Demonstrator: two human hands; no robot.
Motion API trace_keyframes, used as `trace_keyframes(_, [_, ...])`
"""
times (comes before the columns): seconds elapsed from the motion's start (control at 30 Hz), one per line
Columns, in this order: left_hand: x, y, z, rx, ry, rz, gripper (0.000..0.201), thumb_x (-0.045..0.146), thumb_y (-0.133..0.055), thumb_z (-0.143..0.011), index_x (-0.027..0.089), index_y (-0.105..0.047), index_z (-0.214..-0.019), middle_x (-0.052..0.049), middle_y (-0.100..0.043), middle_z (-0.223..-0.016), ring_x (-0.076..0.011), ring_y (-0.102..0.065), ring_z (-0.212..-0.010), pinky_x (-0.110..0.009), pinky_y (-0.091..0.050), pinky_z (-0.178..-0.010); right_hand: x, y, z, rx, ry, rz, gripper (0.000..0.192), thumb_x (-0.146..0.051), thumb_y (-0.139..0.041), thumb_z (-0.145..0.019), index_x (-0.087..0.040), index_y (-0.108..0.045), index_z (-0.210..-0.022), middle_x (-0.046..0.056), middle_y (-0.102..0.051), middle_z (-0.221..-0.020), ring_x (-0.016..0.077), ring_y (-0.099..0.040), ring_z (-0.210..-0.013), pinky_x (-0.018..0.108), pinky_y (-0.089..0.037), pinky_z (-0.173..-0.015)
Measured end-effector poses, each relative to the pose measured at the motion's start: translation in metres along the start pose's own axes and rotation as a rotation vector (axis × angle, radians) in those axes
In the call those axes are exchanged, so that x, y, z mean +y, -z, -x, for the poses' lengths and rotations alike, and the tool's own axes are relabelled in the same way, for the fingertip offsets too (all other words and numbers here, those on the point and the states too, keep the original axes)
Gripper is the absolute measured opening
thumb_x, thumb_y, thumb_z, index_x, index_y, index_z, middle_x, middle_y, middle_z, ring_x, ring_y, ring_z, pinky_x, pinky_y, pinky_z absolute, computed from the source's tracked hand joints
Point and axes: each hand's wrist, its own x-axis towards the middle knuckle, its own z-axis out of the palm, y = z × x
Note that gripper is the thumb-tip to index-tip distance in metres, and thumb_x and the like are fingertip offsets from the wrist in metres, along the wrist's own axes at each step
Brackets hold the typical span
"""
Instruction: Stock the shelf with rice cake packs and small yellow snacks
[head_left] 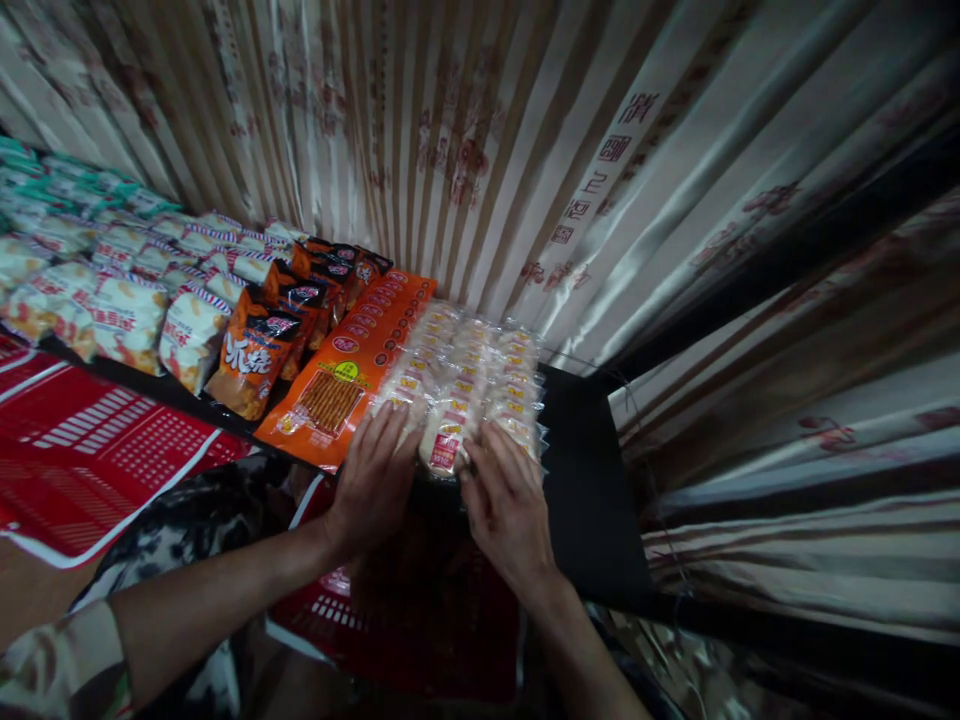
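Rows of clear-wrapped pale snack packets [454,385] lie overlapping at the right part of a black shelf. My left hand [377,470] rests with fingers stretched over the front packet of the left row. On the front of the right row, my right hand [506,490] lies with its fingers extended and slightly bent. Between my hands, the middle row's front packet [444,450] shows a red label. Immediately left of the packets is a flat orange bag [345,375] with a picture of brown sticks.
Orange-and-black snack bags [259,355] and white snack bags [131,315] stand in rows to the left, with green packets [45,175] beyond. Red plastic bags [105,440] hang below the shelf's front. A patterned curtain [450,130] lies behind; a black bar [787,240] crosses at right.
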Motion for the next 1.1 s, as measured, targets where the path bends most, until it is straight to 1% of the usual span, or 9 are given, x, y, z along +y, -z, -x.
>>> trace_keyframes(0.1, [-0.008,0.000,0.000,-0.014,0.049,-0.035,0.045,0.010,-0.046,-0.087,0.015,-0.042,-0.131,-0.017,-0.038,-0.144,-0.0314,-0.020,-0.141,-0.053,-0.029,-0.110,-0.005,-0.002,-0.003,0.016,0.027,-0.024,0.032,-0.014,-0.052,-0.087,-0.018,-0.056,-0.118,0.015,-0.050,-0.135,0.0252,-0.042,-0.130,0.046,-0.041,-0.103])
trace_keyframes(0.23, [-0.009,0.001,-0.007,-0.043,0.079,-0.024,0.045,0.012,-0.047,-0.087,0.015,-0.043,-0.131,-0.018,-0.035,-0.146,-0.0317,-0.018,-0.142,-0.054,-0.028,-0.110,-0.007,0.000,-0.015,-0.006,-0.020,-0.037,0.028,-0.017,-0.051,-0.088,-0.018,-0.059,-0.115,0.015,-0.047,-0.138,0.0245,-0.041,-0.130,0.046,-0.041,-0.105])
trace_keyframes(0.47, [-0.002,0.000,-0.012,0.002,-0.071,0.065,0.044,0.013,-0.046,-0.085,0.013,-0.044,-0.129,-0.016,-0.037,-0.146,-0.0286,-0.017,-0.143,-0.053,-0.024,-0.113,0.001,-0.003,-0.059,-0.214,-0.057,-0.038,0.036,-0.017,-0.040,-0.091,-0.011,-0.057,-0.122,0.017,-0.039,-0.144,0.0233,-0.029,-0.138,0.045,-0.033,-0.111])
trace_keyframes(0.57, [0.000,-0.006,-0.012,-0.016,-0.086,0.081,0.042,0.014,-0.046,-0.085,0.011,-0.048,-0.127,-0.018,-0.037,-0.146,-0.0295,-0.018,-0.142,-0.053,-0.024,-0.113,0.009,-0.012,-0.082,-0.251,-0.169,-0.080,0.043,-0.019,-0.035,-0.091,-0.007,-0.050,-0.130,0.020,-0.029,-0.149,0.0241,-0.020,-0.141,0.044,-0.030,-0.112])
trace_keyframes(0.67, [0.000,-0.010,-0.015,-0.025,-0.055,0.076,0.043,0.018,-0.047,-0.086,0.010,-0.048,-0.128,-0.019,-0.038,-0.145,-0.0304,-0.020,-0.142,-0.053,-0.025,-0.113,0.015,-0.023,-0.105,-0.302,-0.341,-0.077,0.048,-0.024,-0.029,-0.094,-0.007,-0.042,-0.137,0.019,-0.028,-0.150,0.0234,-0.022,-0.141,0.042,-0.029,-0.113])
trace_keyframes(0.77, [0.000,-0.011,-0.018,-0.047,-0.047,0.082,0.045,0.022,-0.047,-0.087,0.010,-0.048,-0.130,-0.018,-0.037,-0.146,-0.0312,-0.020,-0.141,-0.054,-0.025,-0.112,0.018,-0.037,-0.124,-0.385,-0.373,0.039,0.049,-0.022,-0.028,-0.094,-0.004,-0.040,-0.138,0.019,-0.030,-0.149,0.0249,-0.016,-0.142,0.044,-0.020,-0.115])
trace_keyframes(0.83, [0.000,-0.011,-0.019,-0.057,-0.050,0.089,0.045,0.024,-0.048,-0.087,0.008,-0.049,-0.130,-0.019,-0.038,-0.146,-0.0321,-0.020,-0.141,-0.053,-0.025,-0.113,0.018,-0.047,-0.130,-0.443,-0.355,0.121,0.049,-0.021,-0.029,-0.094,-0.004,-0.039,-0.139,0.020,-0.031,-0.148,0.0264,-0.014,-0.142,0.047,-0.017,-0.115])
trace_keyframes(0.93, [0.001,-0.010,-0.018,-0.053,-0.045,0.095,0.045,0.025,-0.049,-0.087,0.008,-0.050,-0.128,-0.018,-0.039,-0.145,-0.0335,-0.018,-0.142,-0.055,-0.023,-0.113,0.016,-0.060,-0.130,-0.495,-0.388,0.200,0.050,-0.026,-0.030,-0.094,-0.008,-0.036,-0.141,0.018,-0.026,-0.151,0.0311,-0.012,-0.142,0.050,-0.020,-0.112])
trace_keyframes(1.1, [-0.001,-0.013,-0.016,-0.060,-0.003,0.104,0.046,0.024,-0.047,-0.087,0.010,-0.048,-0.131,-0.017,-0.038,-0.146,-0.0341,-0.015,-0.142,-0.058,-0.021,-0.112,0.010,-0.067,-0.126,-0.529,-0.476,0.218,0.052,-0.034,-0.024,-0.097,-0.013,-0.032,-0.144,0.015,-0.023,-0.153,0.0349,-0.014,-0.141,0.050,-0.021,-0.111])
